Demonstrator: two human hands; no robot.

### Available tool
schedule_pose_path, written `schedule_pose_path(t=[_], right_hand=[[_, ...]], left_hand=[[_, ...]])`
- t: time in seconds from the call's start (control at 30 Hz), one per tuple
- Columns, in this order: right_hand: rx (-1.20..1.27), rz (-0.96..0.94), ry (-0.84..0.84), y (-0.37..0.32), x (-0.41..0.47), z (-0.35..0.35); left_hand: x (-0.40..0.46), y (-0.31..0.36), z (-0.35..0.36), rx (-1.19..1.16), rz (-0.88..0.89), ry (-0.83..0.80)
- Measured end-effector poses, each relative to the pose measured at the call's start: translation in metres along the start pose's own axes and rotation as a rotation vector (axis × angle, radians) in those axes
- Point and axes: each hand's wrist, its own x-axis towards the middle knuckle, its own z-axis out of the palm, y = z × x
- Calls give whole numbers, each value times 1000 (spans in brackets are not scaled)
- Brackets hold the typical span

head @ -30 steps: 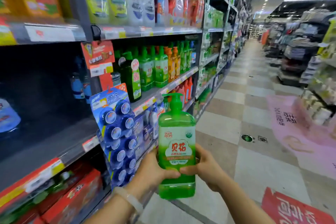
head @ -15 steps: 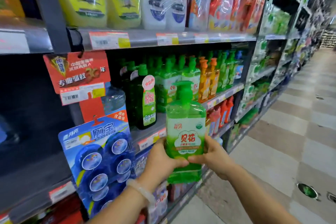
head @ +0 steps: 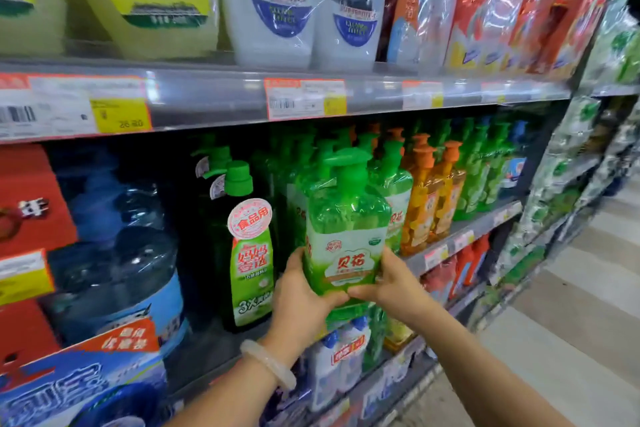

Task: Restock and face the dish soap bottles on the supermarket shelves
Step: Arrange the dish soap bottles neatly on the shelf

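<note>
well, from the left: the left hand [head: 304,291] wraps its fingers round the lower side of the green soap bottle [head: 346,236], and the right hand [head: 391,284] clasps the other side, thumbs meeting on the label. the bottle is upright, just in front of the middle shelf [head: 460,236], beside the dark green bottle [head: 247,253]. full, it looks heavy, smooth and slippery; low on the body seems the safest grip, not the pump.

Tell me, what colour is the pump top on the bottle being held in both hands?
Bright green, matching the clear green soap bottle; the head view shows it.
</note>
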Motion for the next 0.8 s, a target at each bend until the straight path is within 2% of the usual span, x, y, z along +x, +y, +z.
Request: schedule_pose_path(t=[0.33,0.57,0.63,0.8], right_hand=[[-90,-10,-215,35,73,-13],[-17,-30,-181,69,83,-15],[-84,-33,-146,73,82,-16],[-427,-81,-146,69,76,-23]], left_hand=[[34,-12,33,45,-107,194],[40,-15,54,99,-141,246],[40,-14,59,101,-137,254],[40,-18,71,102,-133,269]])
